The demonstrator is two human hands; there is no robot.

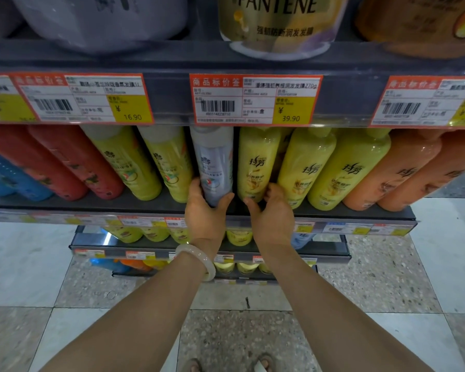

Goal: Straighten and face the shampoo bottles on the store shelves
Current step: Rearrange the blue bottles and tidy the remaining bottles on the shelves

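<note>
Head view: hands [239, 210] grip bottles [215, 167] below "39.90" tag [255, 99].

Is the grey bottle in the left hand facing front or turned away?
Facing front: the grey bottle shows its flower logo and label to the camera, with the left hand wrapped around its base.

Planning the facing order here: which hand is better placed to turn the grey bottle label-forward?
Left. The left hand already wraps the base of the grey bottle, thumb and fingers on either side. The right hand is busy gripping the neighbouring yellow bottle.
</note>
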